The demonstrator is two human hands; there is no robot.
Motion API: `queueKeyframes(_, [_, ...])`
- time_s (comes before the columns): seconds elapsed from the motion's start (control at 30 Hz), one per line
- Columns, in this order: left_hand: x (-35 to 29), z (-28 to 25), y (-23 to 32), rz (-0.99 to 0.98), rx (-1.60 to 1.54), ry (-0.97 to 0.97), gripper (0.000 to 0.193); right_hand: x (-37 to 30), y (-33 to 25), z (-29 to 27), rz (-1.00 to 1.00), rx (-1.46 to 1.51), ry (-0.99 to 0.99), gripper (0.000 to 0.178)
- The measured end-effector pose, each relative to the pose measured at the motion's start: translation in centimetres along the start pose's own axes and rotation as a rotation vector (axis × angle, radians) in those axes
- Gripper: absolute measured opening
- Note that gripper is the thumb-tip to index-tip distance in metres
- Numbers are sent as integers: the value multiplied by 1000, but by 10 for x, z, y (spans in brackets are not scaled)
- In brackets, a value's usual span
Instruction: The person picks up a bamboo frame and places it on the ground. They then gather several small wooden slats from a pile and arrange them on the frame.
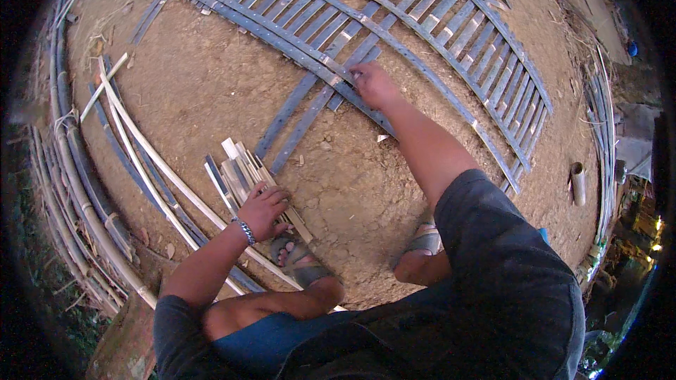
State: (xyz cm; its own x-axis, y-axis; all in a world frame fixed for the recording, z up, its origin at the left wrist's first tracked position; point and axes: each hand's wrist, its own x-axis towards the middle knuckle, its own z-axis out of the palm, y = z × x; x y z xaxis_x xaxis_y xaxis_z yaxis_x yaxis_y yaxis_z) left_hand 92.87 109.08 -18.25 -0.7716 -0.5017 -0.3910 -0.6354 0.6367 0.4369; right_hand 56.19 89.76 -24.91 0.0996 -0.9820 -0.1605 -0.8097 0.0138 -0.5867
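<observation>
My left hand, with a metal bracelet at the wrist, rests on a pile of short split-bamboo slats beside my left foot. Its fingers are spread over the slats, thumb apart. Farther ahead, my right hand is closed, with thumb and fingers pinched together just above the long dark rail of a slatted bamboo panel. What the pinch holds is too small to make out. Two dark strips cross under that rail on the dirt.
A second slatted panel lies to the right. Long pale strips and bamboo poles line the left side. A short bamboo tube and more strips are at the right. My sandalled feet are on the dirt.
</observation>
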Motion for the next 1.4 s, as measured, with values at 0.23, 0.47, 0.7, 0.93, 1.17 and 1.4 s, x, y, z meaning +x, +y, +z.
queueKeyframes(0.23, [-11,-15,6,-20,-5,-111,57,19,3,-18,-44,-219,-242,34])
queueKeyframes(0.47, [-12,-12,5,-17,43,-146,61,27,7,-23,-202,-433,-322,37])
queueKeyframes(0.7, [-5,-16,8,-58,47,-189,61,32,28,-22,-396,-517,-193,30])
queueKeyframes(0.93, [-2,-18,10,-65,46,-189,62,28,15,-44,-366,-671,-321,32])
queueKeyframes(1.17, [-2,-19,11,-66,51,-197,62,-5,32,-57,38,-547,-427,39])
queueKeyframes(1.4, [2,-14,8,-39,69,-173,63,-23,39,-39,462,-181,-138,52])
